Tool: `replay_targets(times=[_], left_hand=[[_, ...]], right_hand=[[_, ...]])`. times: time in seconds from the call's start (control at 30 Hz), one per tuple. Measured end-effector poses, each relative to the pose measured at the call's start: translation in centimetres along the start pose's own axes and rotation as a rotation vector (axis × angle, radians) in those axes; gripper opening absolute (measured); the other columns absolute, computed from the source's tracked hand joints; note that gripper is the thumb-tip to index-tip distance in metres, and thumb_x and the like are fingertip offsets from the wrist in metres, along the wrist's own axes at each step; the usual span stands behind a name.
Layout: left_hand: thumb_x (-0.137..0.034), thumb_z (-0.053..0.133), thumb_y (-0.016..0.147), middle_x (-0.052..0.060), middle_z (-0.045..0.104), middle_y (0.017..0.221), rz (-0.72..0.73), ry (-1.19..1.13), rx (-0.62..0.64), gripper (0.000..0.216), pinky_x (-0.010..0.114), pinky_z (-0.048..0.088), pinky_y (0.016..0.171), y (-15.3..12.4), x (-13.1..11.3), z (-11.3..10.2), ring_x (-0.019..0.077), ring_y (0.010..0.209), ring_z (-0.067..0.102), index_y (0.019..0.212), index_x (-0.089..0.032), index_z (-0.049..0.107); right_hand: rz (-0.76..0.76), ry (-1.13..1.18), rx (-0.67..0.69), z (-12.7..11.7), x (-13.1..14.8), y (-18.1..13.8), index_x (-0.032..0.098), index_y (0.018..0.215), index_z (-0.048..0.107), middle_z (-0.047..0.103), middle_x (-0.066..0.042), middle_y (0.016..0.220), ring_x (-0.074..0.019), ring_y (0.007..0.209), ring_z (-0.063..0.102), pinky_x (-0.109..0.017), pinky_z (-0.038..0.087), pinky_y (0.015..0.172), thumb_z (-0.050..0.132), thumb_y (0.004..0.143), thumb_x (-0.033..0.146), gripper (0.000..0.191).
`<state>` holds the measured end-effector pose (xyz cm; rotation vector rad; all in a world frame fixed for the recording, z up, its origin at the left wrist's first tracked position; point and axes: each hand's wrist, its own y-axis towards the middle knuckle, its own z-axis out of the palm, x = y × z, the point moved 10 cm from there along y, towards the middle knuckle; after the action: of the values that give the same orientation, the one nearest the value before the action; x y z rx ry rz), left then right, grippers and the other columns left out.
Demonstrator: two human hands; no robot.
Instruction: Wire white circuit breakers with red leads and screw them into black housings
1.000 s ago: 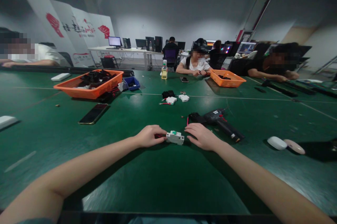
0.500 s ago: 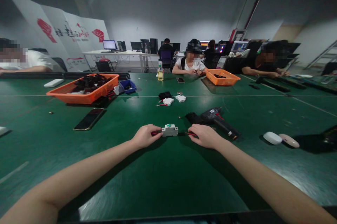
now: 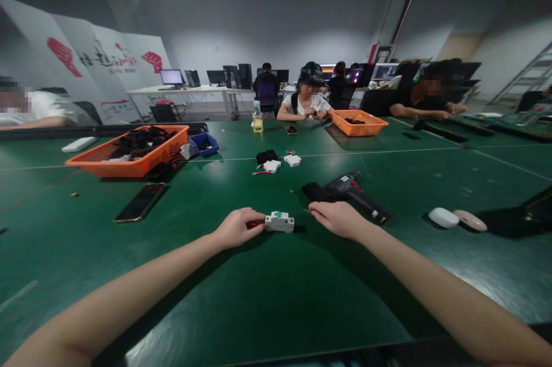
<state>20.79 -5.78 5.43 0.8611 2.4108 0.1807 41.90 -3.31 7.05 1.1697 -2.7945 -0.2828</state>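
Observation:
My left hand (image 3: 238, 228) is closed at the left end of a small white circuit breaker (image 3: 280, 223) with a green toggle on top. Some red, probably wire, shows between those fingers. To the right of the breaker, my right hand (image 3: 338, 218) pinches a thin red wire (image 3: 311, 211) with a pale tip. That tip points left and is apart from the breaker; most of the wire is hidden in the fingers. Just beyond my right hand lies a black cordless drill (image 3: 351, 188). Two more white breakers, the left one (image 3: 272, 167) with red leads, lie farther out.
An orange basket (image 3: 107, 168) of black parts and a blue bin (image 3: 204, 144) stand left. A phone (image 3: 141, 202) lies nearer. White and pink cases (image 3: 444, 218) are at right. A bottle (image 3: 257, 119) and another orange basket (image 3: 360, 125) stand farther back, near seated people.
My right hand with the red wire has moved slightly away from me relative to the breaker. The breaker sits a little lower in view, still in my left hand. The whole view has shifted slightly.

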Motion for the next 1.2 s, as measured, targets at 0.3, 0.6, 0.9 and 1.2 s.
replay_targets(times=[0.3,0.6,0.9,1.2], left_hand=[[-0.036,0.056,0.093,0.004,0.073,0.096,-0.015,-0.002,0.022,0.028,0.028,0.048,0.078,0.0,0.2,0.1,0.0157,0.084,0.063,0.113,-0.023,0.070],[-0.034,0.057,0.093,0.002,0.073,0.094,-0.035,0.040,-0.004,0.025,0.026,0.046,0.076,-0.1,0.3,0.1,0.0152,0.083,0.062,0.111,-0.025,0.071],[-0.038,0.055,0.094,0.004,0.071,0.092,-0.002,0.049,0.006,0.029,0.027,0.047,0.076,-0.1,0.3,0.3,0.0158,0.082,0.061,0.114,-0.024,0.070],[-0.037,0.056,0.094,0.004,0.071,0.092,0.006,0.043,0.002,0.028,0.027,0.047,0.075,-0.1,0.1,0.1,0.0152,0.081,0.061,0.115,-0.024,0.069]], right_hand=[[-0.125,0.063,-0.002,0.2,0.8,-0.2,0.018,0.115,0.060,0.070,-0.006,0.097,-0.0175,0.077,0.066,-0.027,0.044,0.063,0.046,0.095,0.021,0.025],[-0.279,0.108,-0.105,-0.4,3.8,-0.4,0.016,0.104,0.063,0.066,-0.004,0.081,-0.0128,0.063,0.058,-0.025,0.037,0.056,0.048,0.096,0.024,0.019],[-0.319,0.138,-0.072,0.7,4.7,-0.2,0.016,0.100,0.065,0.067,-0.003,0.078,-0.0122,0.060,0.056,-0.026,0.032,0.055,0.048,0.096,0.027,0.021],[-0.333,0.139,-0.093,0.4,4.7,-0.4,0.016,0.102,0.065,0.066,-0.003,0.080,-0.0126,0.065,0.058,-0.025,0.034,0.056,0.048,0.098,0.026,0.021]])
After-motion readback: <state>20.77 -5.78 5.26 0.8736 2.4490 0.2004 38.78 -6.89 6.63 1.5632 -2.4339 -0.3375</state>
